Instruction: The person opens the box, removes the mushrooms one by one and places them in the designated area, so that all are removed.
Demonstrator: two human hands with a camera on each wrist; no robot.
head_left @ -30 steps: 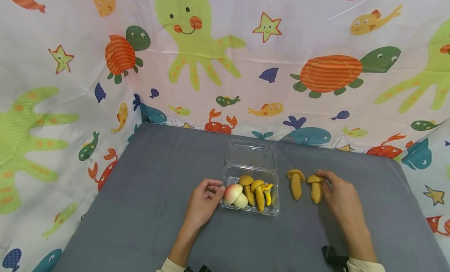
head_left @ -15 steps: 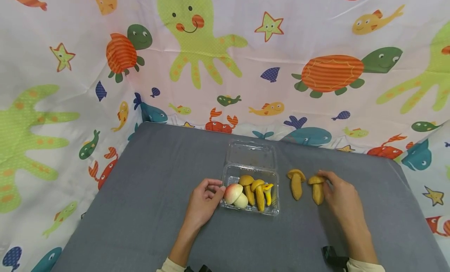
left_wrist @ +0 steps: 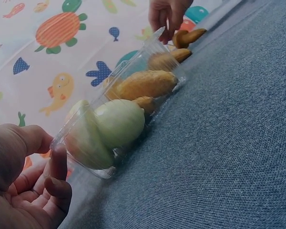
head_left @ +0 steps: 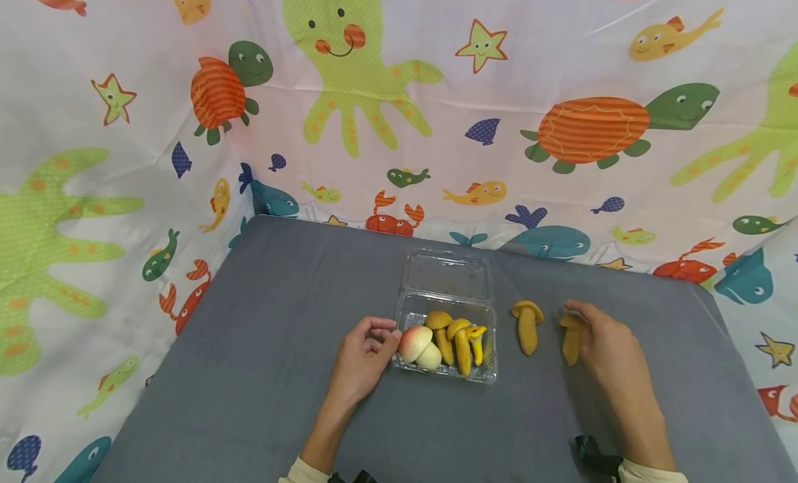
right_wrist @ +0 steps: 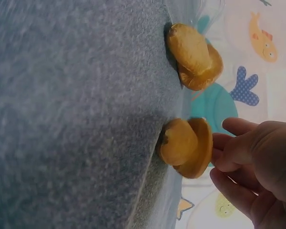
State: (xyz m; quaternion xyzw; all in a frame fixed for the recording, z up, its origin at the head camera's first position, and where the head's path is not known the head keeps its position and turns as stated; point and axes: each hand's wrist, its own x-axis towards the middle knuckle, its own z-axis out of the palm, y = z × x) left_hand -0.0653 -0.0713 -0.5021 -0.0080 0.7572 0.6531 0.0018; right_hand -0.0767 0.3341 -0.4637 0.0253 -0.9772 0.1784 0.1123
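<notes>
In the head view my left hand [head_left: 364,358] is at the left edge of a clear plastic clamshell box [head_left: 399,317]. The left wrist view shows thumb and forefinger pinching the box's corner [left_wrist: 62,136]. Inside lie a large pale mushroom [head_left: 414,344] with a reddish cap and several brown and yellow ones, such as a small yellow mushroom [head_left: 476,343]. My right hand [head_left: 614,355] has its fingertips at the cap of a brown mushroom [right_wrist: 181,145], partly covering it in the head view. Another brown mushroom [head_left: 527,328] lies between it and the box.
The box's lid [head_left: 445,275] is flipped back behind it. A grey cloth [head_left: 280,344] covers the table. Curtains [head_left: 380,164] printed with sea animals hang along the back and sides.
The brown mushroom at my right hand has shifted slightly right, further under the fingers. My left hand stays on the box. The whole head view has drifted a little.
</notes>
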